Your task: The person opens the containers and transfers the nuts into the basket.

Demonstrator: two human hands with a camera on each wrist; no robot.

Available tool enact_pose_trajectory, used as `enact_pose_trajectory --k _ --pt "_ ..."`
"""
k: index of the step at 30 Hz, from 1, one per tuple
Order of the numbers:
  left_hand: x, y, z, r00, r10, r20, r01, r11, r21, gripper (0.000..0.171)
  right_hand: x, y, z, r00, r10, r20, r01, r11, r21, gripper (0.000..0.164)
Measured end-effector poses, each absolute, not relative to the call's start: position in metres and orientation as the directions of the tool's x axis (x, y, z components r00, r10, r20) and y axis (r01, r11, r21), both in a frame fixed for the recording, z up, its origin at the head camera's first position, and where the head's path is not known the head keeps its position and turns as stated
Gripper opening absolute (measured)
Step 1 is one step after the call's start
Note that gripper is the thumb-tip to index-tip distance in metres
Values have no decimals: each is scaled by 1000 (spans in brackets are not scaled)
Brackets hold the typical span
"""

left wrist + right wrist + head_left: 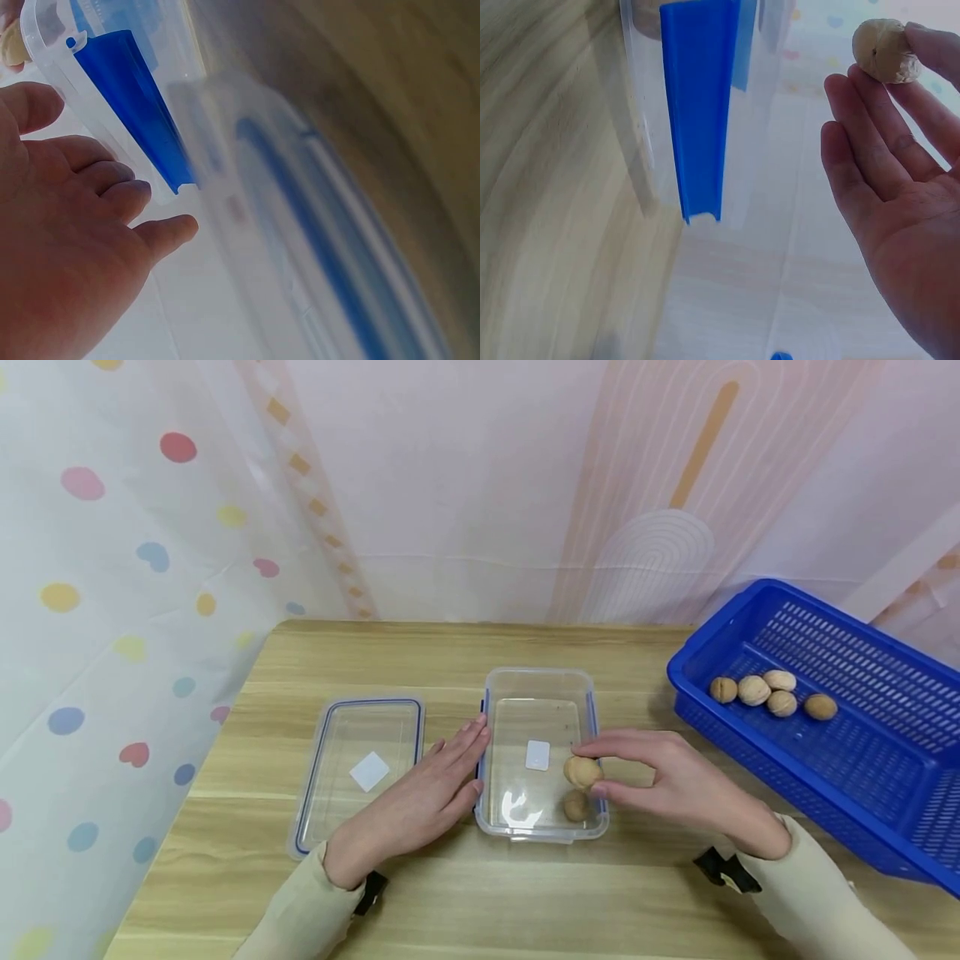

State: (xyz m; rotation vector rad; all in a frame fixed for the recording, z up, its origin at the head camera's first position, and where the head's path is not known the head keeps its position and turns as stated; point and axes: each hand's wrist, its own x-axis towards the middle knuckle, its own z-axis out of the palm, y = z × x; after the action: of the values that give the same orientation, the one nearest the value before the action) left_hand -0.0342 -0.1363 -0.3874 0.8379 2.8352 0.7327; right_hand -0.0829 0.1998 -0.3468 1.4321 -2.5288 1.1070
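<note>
A walnut is pinched between the thumb and fingers of my right hand, above the near right part of a clear plastic container. Another walnut lies inside the container, close to its near right corner. My left hand rests against the container's left side with its fingers nearly straight. In the left wrist view a blue side clip shows beside those fingers. The right wrist view shows the pinched walnut at the fingertips, higher than the container's other blue clip.
Left of the container lies its clear lid with a blue seal, partly under my left hand. At the right stands a blue perforated basket holding several walnuts. A patterned curtain hangs behind the wooden table.
</note>
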Motion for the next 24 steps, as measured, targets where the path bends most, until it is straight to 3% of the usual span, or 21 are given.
enact_pose_trajectory --k 14,24 --pt "-34 -132 -388 -843 533 66 507 750 425 62 -69 237 -329 -690 -622 369 -703 456 -545 45" --pt "-31 -130 -391 -849 518 103 516 774 366 59 -61 260 -316 -710 -573 410 -696 477 -537 53"
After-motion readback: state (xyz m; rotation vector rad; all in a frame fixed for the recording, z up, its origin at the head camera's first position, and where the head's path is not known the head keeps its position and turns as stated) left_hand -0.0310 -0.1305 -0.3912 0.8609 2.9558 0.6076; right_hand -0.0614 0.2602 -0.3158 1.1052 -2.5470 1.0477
